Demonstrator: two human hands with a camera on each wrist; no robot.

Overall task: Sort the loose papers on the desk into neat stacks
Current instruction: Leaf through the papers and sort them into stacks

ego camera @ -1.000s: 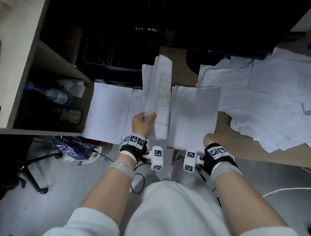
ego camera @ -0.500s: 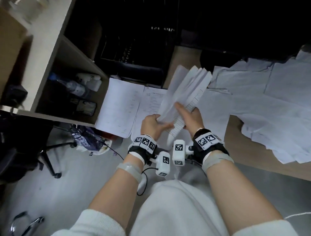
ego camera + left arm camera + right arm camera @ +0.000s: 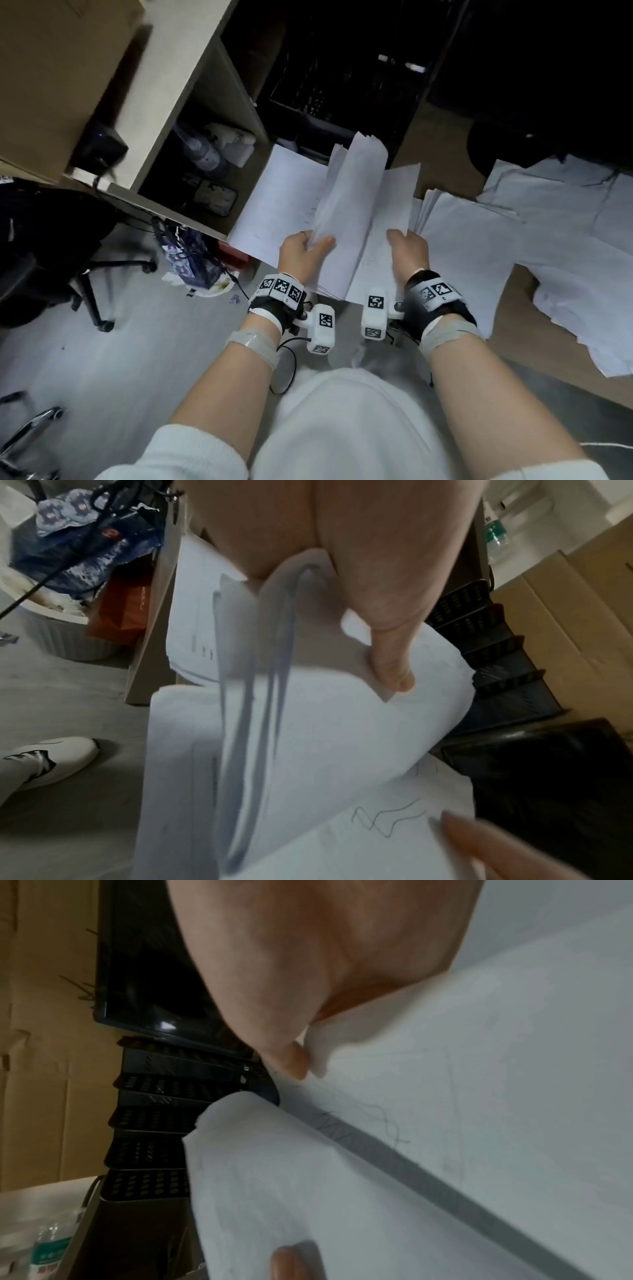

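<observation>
Left hand (image 3: 301,251) gripping a curled sheaf of white paper sheets (image 3: 356,192) at its near edge, thumb (image 3: 394,669) on top and fingers wrapped under; sheaf raised off the brown wooden desk (image 3: 442,154), tilted away and bowed. Right hand (image 3: 409,253) pinching a single white sheet with a pen scribble (image 3: 387,222) at its near right edge, thumb tip (image 3: 294,1061) on the upper face, remaining fingers hidden under the paper. Sheet just right of the sheaf, overlapping it, also off the desk surface. Flat stack of white pages (image 3: 277,202) lying on the desk to the left, overhanging the near edge. Second squared stack of white pages (image 3: 462,246) on the desk right of the hands. Loose spread of white sheets (image 3: 575,240) further right, overlapping and unaligned. Black mesh tiered paper tray (image 3: 308,99) behind the papers. Clear plastic bottle (image 3: 200,154) in the beige side shelf (image 3: 178,89) on the left.
</observation>
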